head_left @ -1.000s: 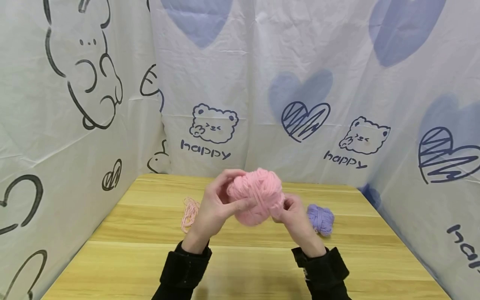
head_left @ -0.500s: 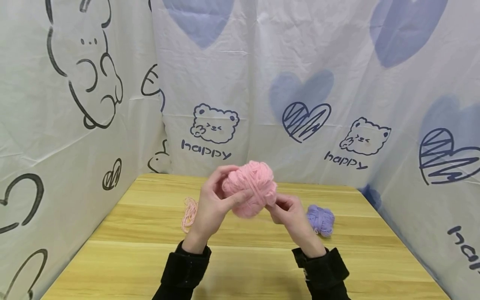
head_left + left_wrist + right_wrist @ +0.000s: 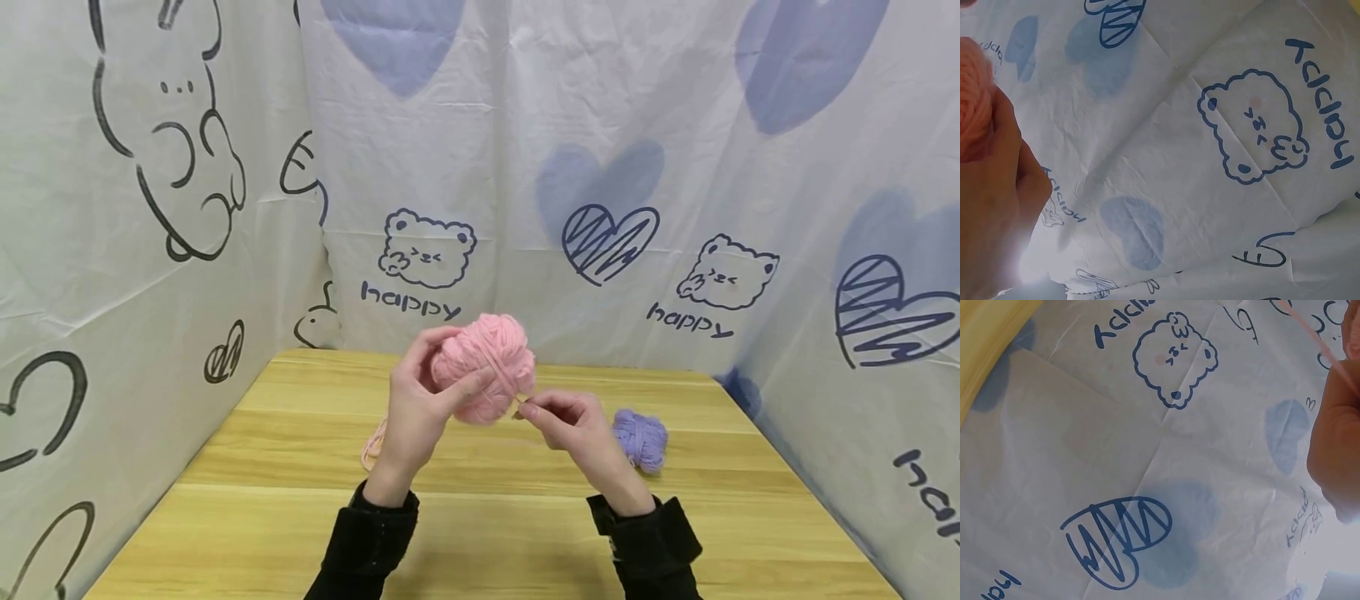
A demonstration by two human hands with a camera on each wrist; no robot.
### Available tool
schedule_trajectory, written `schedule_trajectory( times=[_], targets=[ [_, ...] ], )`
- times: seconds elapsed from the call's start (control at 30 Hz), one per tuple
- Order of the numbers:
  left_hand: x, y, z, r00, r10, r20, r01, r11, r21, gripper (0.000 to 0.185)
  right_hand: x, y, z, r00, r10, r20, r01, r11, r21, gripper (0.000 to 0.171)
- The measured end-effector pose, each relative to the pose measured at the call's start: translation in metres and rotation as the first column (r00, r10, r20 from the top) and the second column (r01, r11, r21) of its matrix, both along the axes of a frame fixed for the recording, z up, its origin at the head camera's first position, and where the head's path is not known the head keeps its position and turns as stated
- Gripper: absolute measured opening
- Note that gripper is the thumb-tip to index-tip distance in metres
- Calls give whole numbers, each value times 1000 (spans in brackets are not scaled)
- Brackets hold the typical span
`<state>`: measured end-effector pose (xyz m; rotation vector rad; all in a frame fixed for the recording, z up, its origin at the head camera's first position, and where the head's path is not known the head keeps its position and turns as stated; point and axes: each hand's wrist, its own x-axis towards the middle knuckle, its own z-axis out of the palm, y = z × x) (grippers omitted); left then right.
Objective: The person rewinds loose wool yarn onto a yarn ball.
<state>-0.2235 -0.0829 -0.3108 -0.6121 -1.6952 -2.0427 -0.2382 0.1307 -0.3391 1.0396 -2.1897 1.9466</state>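
Observation:
A pink ball of yarn (image 3: 487, 354) is held up above the table by my left hand (image 3: 414, 408), thumb across its front and fingers behind it. In the left wrist view part of the pink ball (image 3: 971, 100) shows at the left edge, beside the hand (image 3: 991, 194). My right hand (image 3: 576, 429) pinches a thin pink strand (image 3: 521, 401) just off the ball's lower right side. In the right wrist view a pink strand (image 3: 1315, 336) runs taut toward the hand (image 3: 1340, 437).
To the right on the wooden table (image 3: 480, 525) lies a purple ball of yarn (image 3: 641, 442). A loose pink bundle of yarn (image 3: 372, 448) lies partly behind my left hand. White printed cloth (image 3: 510, 167) hangs around the back and sides.
My left hand has shifted left and slightly up with the pink ball. A gap with a strand across it now shows between the ball and my right fingertips.

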Motion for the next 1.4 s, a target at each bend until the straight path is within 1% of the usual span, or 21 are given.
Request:
schedule_trajectory(
  times=[0.13, 0.2, 0.3, 0.37, 0.5, 0.57, 0.6, 0.73, 0.8, 0.93, 1.0, 1.07, 1.17, 1.27, 1.4],
  targets=[
    [-2, 1, -2, 999, 33, -41, -35, 999, -40, 51, 3, 1, 3, 999, -49, -20, 50, 997, 58, 16],
    [-3, 1, -4, 995, 68, -78, -75, 994, -79, 51, 5, 2, 5, 997, -66, -47, 70, 994, 81, 15],
    [-5, 2, -6, 981, 124, -147, -146, 977, -153, 50, 9, 3, 9, 993, -80, -86, 88, 992, 91, 14],
    [-6, 3, -7, 971, 143, -192, -182, 962, -205, 50, 11, 5, 11, 990, -78, -120, 88, 993, 83, 13],
    [-7, 4, -9, 957, 130, -258, -209, 928, -308, 48, 13, 9, 14, 985, -87, -149, 98, 993, 68, 10],
    [-7, 5, -10, 956, 103, -275, -202, 910, -361, 48, 14, 12, 15, 983, -108, -151, 119, 991, 67, 8],
    [-7, 6, -10, 955, 88, -283, -199, 898, -393, 47, 14, 13, 15, 982, -116, -152, 127, 990, 66, 8],
    [-5, 8, -12, 955, -5, -297, -155, 846, -511, 47, 15, 19, 15, 976, -144, -166, 154, 987, 52, 9],
    [-5, 8, -13, 951, -49, -306, -140, 813, -565, 47, 15, 21, 15, 975, -145, -171, 152, 988, 33, 8],
    [-3, 9, -14, 943, -133, -306, -101, 761, -640, 46, 16, 24, 16, 974, -161, -158, 163, 987, -1, 8],
    [-2, 9, -14, 942, -176, -285, -64, 741, -669, 45, 15, 26, 16, 973, -177, -149, 178, 984, -8, 8],
    [-2, 8, -14, 938, -231, -259, -9, 731, -682, 44, 15, 26, 16, 972, -187, -142, 187, 982, -11, 7],
    [-2, 7, -13, 923, -314, -223, 82, 726, -683, 45, 14, 26, 16, 970, -203, -135, 204, 979, -6, 6],
    [-2, 6, -11, 895, -392, -212, 162, 729, -665, 46, 13, 25, 15, 973, -197, -120, 198, 980, -6, 5],
    [-2, 3, -9, 860, -465, -208, 250, 742, -622, 45, 11, 20, 11, 981, -157, -117, 154, 987, -35, 8]
  ],
)
